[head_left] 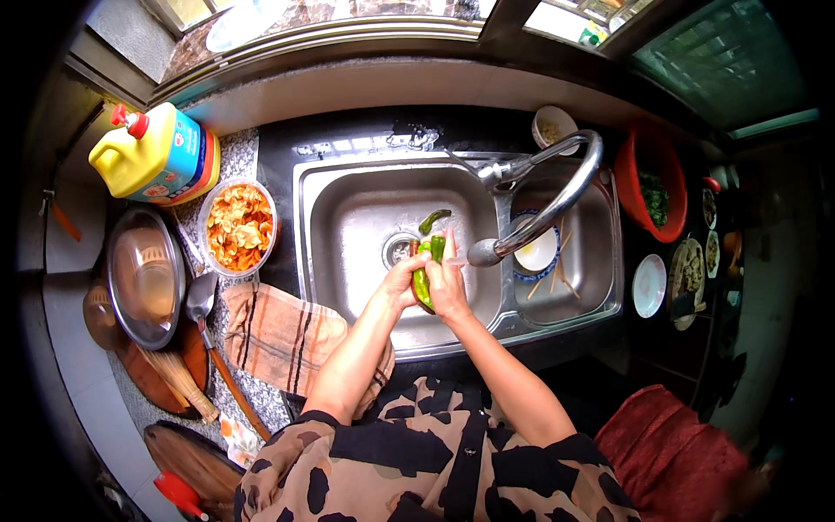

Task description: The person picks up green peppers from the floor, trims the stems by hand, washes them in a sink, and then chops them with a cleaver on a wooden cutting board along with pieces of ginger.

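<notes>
Over the left basin of the steel sink (348, 196), my two hands are close together around several green peppers (422, 289). My left hand (403, 280) is closed on them from the left. My right hand (449, 287) wraps them from the right, its fingertips pointing away from me. Another green pepper (434, 221) lies on the basin floor beyond my fingers, close to the drain (398, 252). The faucet's spray head (484, 253) hangs just right of my right hand, and what seems to be water runs from it toward the peppers.
The right basin holds a blue-rimmed bowl (537, 252) and chopsticks (564, 271). A red basin of greens (633, 213) stands beyond. Left of the sink are a tub of orange pieces (238, 226), a yellow pump jug (148, 157), a checked cloth (283, 335) and a spatula (202, 296).
</notes>
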`<state>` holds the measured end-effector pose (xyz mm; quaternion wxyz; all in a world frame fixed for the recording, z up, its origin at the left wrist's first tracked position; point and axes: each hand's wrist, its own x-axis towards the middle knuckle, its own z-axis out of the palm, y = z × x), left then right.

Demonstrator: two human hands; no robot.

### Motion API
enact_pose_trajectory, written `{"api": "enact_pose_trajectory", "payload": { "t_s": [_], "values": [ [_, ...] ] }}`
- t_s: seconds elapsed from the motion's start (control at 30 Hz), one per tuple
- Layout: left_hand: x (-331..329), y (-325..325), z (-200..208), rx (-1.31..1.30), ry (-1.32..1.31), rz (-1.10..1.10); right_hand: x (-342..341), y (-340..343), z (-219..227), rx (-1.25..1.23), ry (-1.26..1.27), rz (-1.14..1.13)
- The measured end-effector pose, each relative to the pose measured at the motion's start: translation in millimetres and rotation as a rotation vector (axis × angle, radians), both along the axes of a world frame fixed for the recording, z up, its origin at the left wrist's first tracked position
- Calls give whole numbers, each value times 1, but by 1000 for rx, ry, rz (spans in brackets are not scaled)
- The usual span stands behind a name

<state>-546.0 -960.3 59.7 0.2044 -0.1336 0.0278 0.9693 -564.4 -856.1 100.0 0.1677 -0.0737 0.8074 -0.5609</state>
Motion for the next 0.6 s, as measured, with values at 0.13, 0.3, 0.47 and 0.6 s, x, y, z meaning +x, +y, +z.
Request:
{"api": "enact_pose_trajectory", "payload": {
  "t_s": [0.13, 0.3, 0.47, 0.6],
  "values": [
    [4, 1, -19, 91, -116, -8, -6, 4, 1, 290, 226, 79],
    [3, 8, -17, 92, -150, 14, -31, 25, -14, 213, 284, 129],
    [-6, 11, -20, 44, -291, 54, -20, 33, 16, -146, -206, -320],
    [-28, 20, -7, -105, -404, 234, 8, 36, -4, 273, 271, -204]
  ]
}}
